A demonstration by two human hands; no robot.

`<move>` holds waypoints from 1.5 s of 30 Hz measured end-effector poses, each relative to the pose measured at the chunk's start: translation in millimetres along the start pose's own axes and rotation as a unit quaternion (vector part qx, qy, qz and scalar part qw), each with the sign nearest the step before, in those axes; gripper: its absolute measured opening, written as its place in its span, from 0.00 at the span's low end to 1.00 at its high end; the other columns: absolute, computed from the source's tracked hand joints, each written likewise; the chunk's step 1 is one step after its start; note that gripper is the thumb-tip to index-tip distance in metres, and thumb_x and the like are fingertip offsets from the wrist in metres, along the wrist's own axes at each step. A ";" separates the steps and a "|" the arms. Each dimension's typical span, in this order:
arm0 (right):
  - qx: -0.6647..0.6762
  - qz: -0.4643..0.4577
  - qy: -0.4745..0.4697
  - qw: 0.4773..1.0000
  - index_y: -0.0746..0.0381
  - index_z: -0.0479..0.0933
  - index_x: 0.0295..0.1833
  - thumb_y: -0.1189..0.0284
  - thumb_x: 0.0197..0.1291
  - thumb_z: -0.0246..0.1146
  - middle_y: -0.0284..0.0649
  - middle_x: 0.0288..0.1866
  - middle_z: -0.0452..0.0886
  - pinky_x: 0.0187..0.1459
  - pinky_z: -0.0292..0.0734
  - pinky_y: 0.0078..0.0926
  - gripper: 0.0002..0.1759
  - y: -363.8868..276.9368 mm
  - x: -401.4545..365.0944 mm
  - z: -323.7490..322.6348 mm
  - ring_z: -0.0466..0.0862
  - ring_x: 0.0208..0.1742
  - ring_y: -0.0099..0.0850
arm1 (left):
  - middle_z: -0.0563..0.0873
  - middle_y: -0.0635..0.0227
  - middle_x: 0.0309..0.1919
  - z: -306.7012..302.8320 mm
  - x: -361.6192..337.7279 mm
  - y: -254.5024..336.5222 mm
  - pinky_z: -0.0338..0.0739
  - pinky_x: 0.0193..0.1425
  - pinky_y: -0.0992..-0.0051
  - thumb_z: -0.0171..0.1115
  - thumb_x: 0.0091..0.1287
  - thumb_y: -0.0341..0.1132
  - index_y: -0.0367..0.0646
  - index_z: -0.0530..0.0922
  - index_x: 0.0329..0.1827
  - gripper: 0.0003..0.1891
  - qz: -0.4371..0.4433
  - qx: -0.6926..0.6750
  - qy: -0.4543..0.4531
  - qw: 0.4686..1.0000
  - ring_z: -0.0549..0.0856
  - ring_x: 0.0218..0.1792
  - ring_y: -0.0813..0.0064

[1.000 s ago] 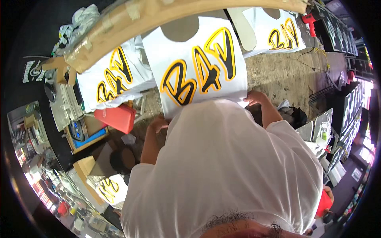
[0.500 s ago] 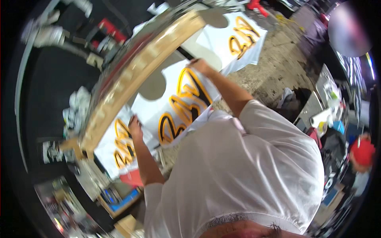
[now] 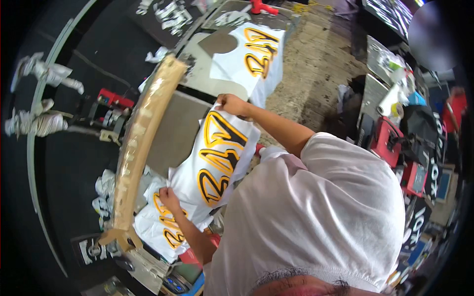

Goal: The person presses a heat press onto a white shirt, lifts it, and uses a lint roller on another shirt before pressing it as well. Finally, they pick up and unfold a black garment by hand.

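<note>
A white fabric piece (image 3: 191, 166) printed with large black-and-yellow lettering is held up between my two hands, pulled toward my body. My left hand (image 3: 170, 198) pinches its lower left edge. At the upper end, my right hand (image 3: 233, 105) grips another edge, fingers closed on the cloth. Beyond the cloth, a grey flat board (image 3: 173, 135) lies bare. A second white fabric piece (image 3: 229, 61) with the same print lies on the board further up. Below my left hand is a third printed white piece (image 3: 150, 224), partly covered by my arm.
A long cardboard box (image 3: 143, 148) wrapped in clear tape runs along the boards' far side. Left of it stands a dark frame with cloth-wrapped parts (image 3: 42, 122). On the right are a paper roll (image 3: 392, 101) and a red case (image 3: 387, 140). A red tool (image 3: 263, 7) sits at the top.
Both hands have drawn the fabric piece off the grey board toward my body, and more of the board shows. The view has turned, so the box appears more upright.
</note>
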State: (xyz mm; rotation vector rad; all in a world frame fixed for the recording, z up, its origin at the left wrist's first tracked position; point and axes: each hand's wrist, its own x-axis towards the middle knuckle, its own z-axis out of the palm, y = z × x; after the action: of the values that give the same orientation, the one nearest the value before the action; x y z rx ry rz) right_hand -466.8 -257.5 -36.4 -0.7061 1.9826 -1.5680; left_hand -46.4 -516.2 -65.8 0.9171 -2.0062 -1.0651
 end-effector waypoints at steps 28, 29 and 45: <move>0.139 -0.004 0.325 0.935 0.63 0.81 0.40 0.80 0.54 0.70 0.28 0.32 0.82 0.38 0.72 0.19 0.08 50.7 -234.4 -460.5 0.77 0.33 0.17 | 0.72 0.70 0.32 391.5 -21.1 321.4 0.69 0.47 0.75 0.63 0.63 0.23 0.40 0.68 0.34 0.10 0.042 -0.093 -0.461 0.881 0.70 0.35 0.76; 0.125 -0.002 0.325 0.937 0.63 0.80 0.39 0.80 0.54 0.70 0.27 0.31 0.80 0.39 0.71 0.18 0.08 49.4 -236.3 -472.2 0.76 0.35 0.16 | 0.74 0.71 0.32 403.5 -25.5 344.9 0.70 0.46 0.77 0.63 0.65 0.23 0.41 0.67 0.33 0.11 0.063 -0.087 -0.480 0.870 0.72 0.36 0.80; -0.112 0.061 0.330 0.935 0.64 0.80 0.38 0.78 0.46 0.73 0.37 0.32 0.84 0.39 0.75 0.31 0.12 78.1 -212.3 -555.9 0.81 0.34 0.30 | 0.88 0.58 0.36 604.9 51.2 271.4 0.78 0.42 0.68 0.73 0.51 0.23 0.31 0.80 0.47 0.19 0.115 0.132 -0.707 0.686 0.86 0.36 0.68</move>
State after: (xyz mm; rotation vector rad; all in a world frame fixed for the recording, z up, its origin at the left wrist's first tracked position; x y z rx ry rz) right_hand -692.3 296.3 15.2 -0.1153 2.6562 -1.6571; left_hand -635.6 -208.2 -81.2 -0.3631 -3.4264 -1.5420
